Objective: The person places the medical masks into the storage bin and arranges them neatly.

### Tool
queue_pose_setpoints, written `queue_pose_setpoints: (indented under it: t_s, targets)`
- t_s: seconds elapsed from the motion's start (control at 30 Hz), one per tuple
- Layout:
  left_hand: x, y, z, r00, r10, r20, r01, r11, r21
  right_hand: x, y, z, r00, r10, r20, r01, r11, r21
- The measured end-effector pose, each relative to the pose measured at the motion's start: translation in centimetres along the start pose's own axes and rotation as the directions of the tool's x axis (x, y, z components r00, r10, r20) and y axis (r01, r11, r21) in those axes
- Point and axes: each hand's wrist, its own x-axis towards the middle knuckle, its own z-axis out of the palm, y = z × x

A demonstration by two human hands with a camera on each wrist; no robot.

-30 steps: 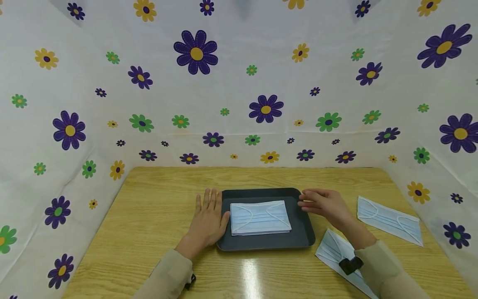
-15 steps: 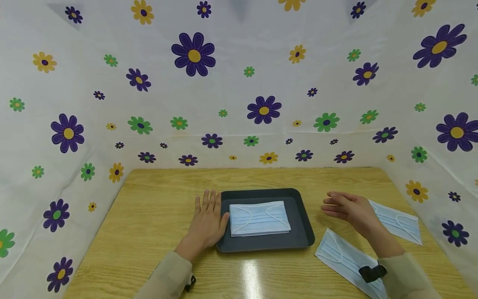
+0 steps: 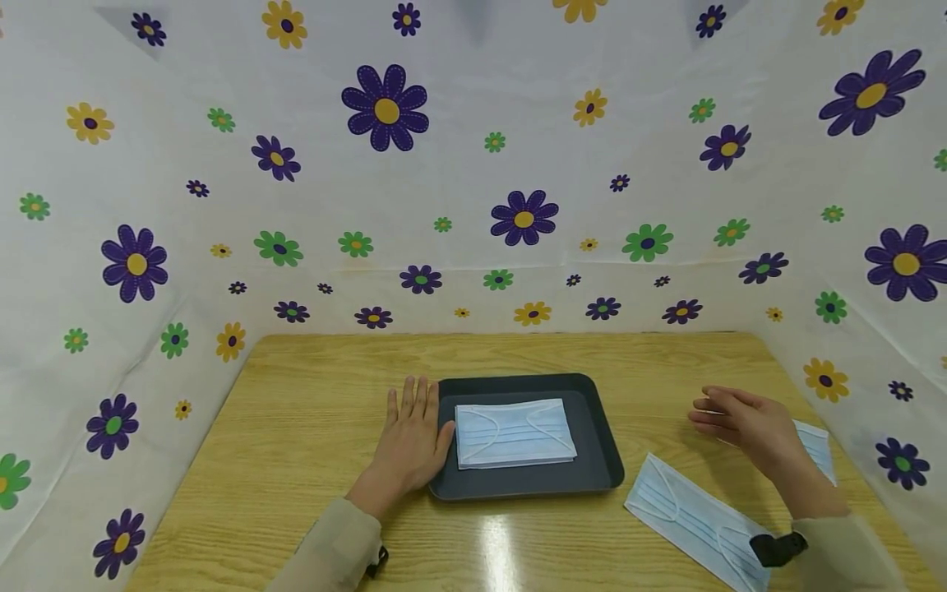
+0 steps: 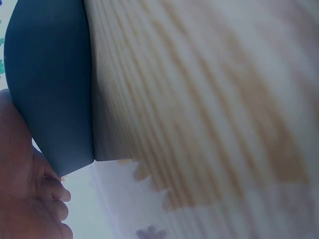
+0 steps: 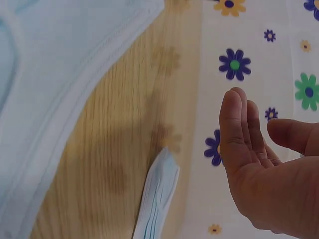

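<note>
R hand (image 3: pixel 755 432): hovering over far-R mask (image 3: pixel 817 450), fingers loosely bent, thumb apart, gripping nothing; R wrist cam is showing a gap btwn fingertips & mask.
Far-R mask: lying on table (image 3: pixel 311 395), well to R of tray, mostly hiding beneath R hand & wrist; R end is sticking out past wrist.
Key relation: R hand is sitting nearest, right above mask; long axis seemingly running L-R, R end slanting twd person. Middle's hidden, so exact angle unclear.
Near mask (image 3: pixel 695 514): lying btwn tray's near-R corner & R cuff (image 3: pixel 843 547), long axis slanting steeper, R end pointing twd person; loops facing up.
L hand (image 3: pixel 405 444): resting along tray's L side, fingers straight, thumb lying at rim, gripping nothing; too far from either loose mask.
Tray (image 3: pixel 602 469): sitting mid-table, holding mask stack (image 3: pixel 514 433), its long axis running L-R, edges nearly lining up.
</note>
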Motion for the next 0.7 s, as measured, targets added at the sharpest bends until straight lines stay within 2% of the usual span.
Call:
queue_pose_setpoints:
  t_s: [0.17, 0.33, 0.4, 0.53, 0.7]
  targets:
    - [0.0, 0.0, 0.0, 1.000, 0.001, -0.002, -0.001, 1.000, 0.004, -0.2, 0.3, -2.1, 0.999, 0.014, -0.045, -0.013, 1.000, 0.014]
    - [0.1, 0.1, -0.2, 1.000, 0.001, 0.006, -0.001, 1.000, -0.002, -0.2, 0.9, -4.2, 0.990, 0.040, -0.133, -0.050, 0.996, -0.071]
    - [0.1, 0.1, -0.2, 1.000, 0.001, 0.008, -0.001, 1.000, -0.003, -0.2, 1.0, -5.0, 0.982, 0.065, -0.179, -0.085, 0.991, -0.108]
    - [0.1, 0.1, -0.3, 1.000, 0.004, 0.004, -0.004, 1.000, 0.003, -0.1, 1.3, -6.5, 0.961, 0.115, -0.252, -0.148, 0.982, -0.116]
    - [0.1, 0.1, -0.3, 1.000, 0.006, -0.008, -0.006, 1.000, 0.005, -0.2, 1.6, -8.4, 0.933, 0.179, -0.313, -0.207, 0.976, -0.060]
